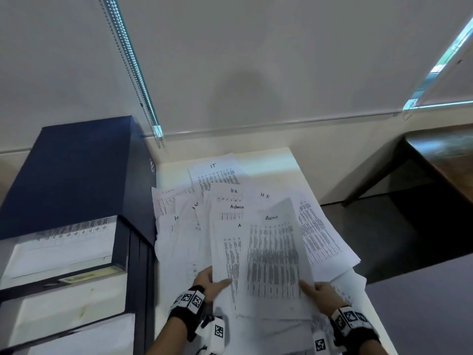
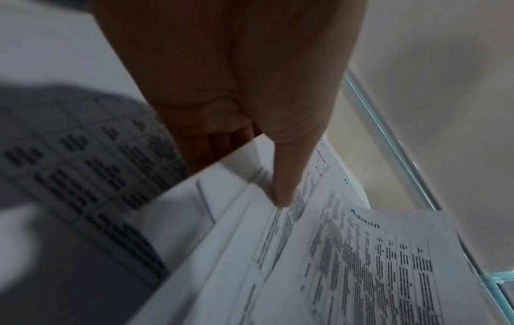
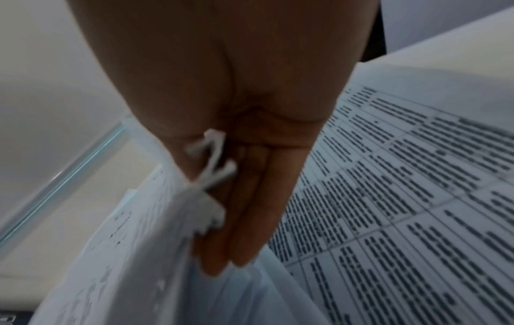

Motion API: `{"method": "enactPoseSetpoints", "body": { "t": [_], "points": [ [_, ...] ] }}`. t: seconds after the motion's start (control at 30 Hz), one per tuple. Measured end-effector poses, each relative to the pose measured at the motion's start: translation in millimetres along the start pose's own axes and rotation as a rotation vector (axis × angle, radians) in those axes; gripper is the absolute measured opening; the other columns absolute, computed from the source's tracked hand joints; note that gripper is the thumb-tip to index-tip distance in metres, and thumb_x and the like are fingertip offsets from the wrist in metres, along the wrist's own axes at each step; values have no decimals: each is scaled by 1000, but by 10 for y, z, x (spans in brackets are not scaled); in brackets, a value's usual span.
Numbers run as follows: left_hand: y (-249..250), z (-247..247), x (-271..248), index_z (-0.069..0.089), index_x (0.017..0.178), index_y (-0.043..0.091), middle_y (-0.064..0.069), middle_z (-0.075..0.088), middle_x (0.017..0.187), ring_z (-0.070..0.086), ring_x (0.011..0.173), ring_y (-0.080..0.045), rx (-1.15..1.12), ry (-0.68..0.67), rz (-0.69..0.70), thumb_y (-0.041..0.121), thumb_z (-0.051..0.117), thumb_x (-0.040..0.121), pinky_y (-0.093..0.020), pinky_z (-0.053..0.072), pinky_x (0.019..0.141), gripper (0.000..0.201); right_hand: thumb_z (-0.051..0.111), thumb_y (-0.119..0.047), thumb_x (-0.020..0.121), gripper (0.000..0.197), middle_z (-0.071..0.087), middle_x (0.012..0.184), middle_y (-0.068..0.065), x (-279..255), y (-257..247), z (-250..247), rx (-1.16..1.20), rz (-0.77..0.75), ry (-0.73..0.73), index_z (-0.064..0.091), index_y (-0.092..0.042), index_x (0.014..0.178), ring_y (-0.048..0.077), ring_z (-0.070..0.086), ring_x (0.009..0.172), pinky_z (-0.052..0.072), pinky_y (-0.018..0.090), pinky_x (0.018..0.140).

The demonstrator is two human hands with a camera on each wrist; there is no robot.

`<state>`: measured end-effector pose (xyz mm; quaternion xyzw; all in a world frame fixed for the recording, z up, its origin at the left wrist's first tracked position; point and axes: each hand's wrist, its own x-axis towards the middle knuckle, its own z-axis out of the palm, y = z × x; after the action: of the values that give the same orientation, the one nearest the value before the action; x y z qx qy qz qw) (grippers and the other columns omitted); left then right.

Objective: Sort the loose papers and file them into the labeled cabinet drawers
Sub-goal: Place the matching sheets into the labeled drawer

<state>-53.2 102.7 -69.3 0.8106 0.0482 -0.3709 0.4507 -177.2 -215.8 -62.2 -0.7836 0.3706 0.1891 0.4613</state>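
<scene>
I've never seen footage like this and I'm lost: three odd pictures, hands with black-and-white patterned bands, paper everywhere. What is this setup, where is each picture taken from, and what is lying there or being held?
No machine here: a person sorts papers with bare hands, wearing cameras. The wide picture comes from a head camera looking down; the two close-ups come from cameras strapped to each wrist, looking along the fingers.

On the white tabletop lies a loose spread of white printed sheets with handwritten headings: IT, HR, Admin. Left of it stands a dark blue filing cabinet with its top drawer pulled out, paper inside.

The left hand holds the left edge of a raised bundle of sheets, thumb on top. The right hand holds the right edge of the grey-shaded sheet headed Admin, which lies on top. The grip looks light.
</scene>
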Motion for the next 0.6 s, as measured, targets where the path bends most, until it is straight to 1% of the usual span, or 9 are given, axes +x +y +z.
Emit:
{"method": "enactPoseSetpoints", "body": {
  "t": [0.07,0.13,0.23,0.27,0.33,0.4,0.47,0.53,0.6],
  "points": [
    [-43,99,-28,68,101,26,-2,75,104,71,96,-16,-51,-3,22,23,84,74,-40,57,90,31,55,-45,95,53,70,92,22,35,81,-8,0,101,36,67,7,93,30,66,82,51,37,76],
    [-74,141,-65,70,97,24,-4,76,97,73,89,-17,-108,21,32,20,85,73,-44,57,88,29,50,-47,95,58,65,109,25,63,166,-89,-7,155,154,64,7,110,34,62,96,45,34,81],
    [-115,96,-94,72,100,16,-4,77,90,74,83,-18,-170,62,-23,16,88,67,-40,60,80,37,54,-41,77,53,66,111,24,54,186,-216,-27,139,214,67,1,108,30,58,90,41,32,78],
    [-137,63,-96,72,100,16,-1,77,90,74,83,-17,-174,71,-61,18,92,61,-36,60,78,44,59,-37,76,44,68,108,22,49,182,-221,-39,129,196,67,-4,103,29,58,88,44,33,78],
    [-148,6,-110,70,101,20,4,75,95,72,88,-16,-114,90,-117,32,99,43,-31,59,79,66,68,-25,81,15,70,100,15,25,136,-171,-74,95,150,66,-15,92,27,62,87,51,36,80],
    [-221,16,-43,68,107,22,7,73,100,69,94,-14,-32,139,-115,50,97,33,-29,58,83,84,66,-20,84,9,71,95,9,-12,51,-52,-133,34,84,66,-16,92,26,65,86,54,36,80],
    [-190,68,-26,66,100,28,12,71,93,67,89,-9,-44,181,-65,59,88,52,-28,56,83,61,62,-17,86,15,72,92,6,-61,-42,90,-138,-10,34,69,-12,98,23,67,83,56,35,78],
    [-57,115,-42,59,77,26,12,60,71,57,70,-8,-100,249,-28,55,69,80,-27,47,73,31,58,-12,87,17,71,89,5,-124,-129,179,-127,-24,18,69,-9,100,20,67,80,58,34,77],
    [-27,108,23,39,62,19,7,37,55,36,56,-14,-178,334,-19,44,58,92,-27,30,63,43,60,-10,85,19,70,89,3,-156,-161,234,-122,-19,23,68,-10,102,20,65,81,57,32,77]
  ]
}}
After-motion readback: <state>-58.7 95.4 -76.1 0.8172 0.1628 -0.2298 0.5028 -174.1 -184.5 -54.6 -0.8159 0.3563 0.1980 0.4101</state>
